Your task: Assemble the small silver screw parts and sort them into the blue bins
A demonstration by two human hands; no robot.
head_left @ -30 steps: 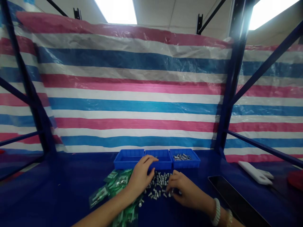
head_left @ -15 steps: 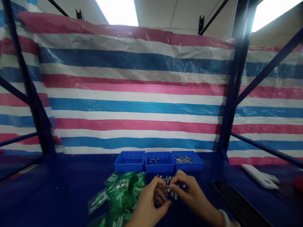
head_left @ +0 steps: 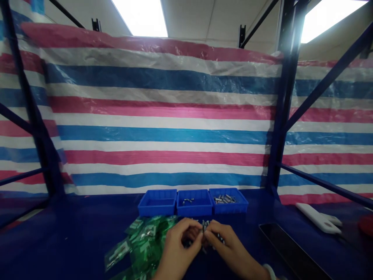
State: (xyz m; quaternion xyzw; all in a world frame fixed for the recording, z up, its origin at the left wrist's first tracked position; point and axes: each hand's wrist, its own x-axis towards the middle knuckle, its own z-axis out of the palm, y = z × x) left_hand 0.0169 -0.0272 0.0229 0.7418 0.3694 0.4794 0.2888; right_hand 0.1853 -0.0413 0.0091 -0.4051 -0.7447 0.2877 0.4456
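Your left hand and right hand are narrow; whether holding something, I cannot tell. Middle tray at 12 o'clock has few metal pieces; loose pieces remain outside.

left hand and right hand angle inward, fingers bent, fingertips close together.

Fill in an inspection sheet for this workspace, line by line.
Surface: dark-blue tabletop.
Job's things: three blue rectangular plastic bins in a row, small silver metal parts in the middle and right ones, more loose in front, partly hidden; clear-and-green plastic packets piled at left.
Clutter: flat black phone-like slab, white elongated plastic device.
Hands: left hand and right hand, fingertips close together; anything held unclear.
Cables: possibly one by the device, too dim.
Surroundings: red-white-blue striped plastic sheeting, dark-blue metal frame.
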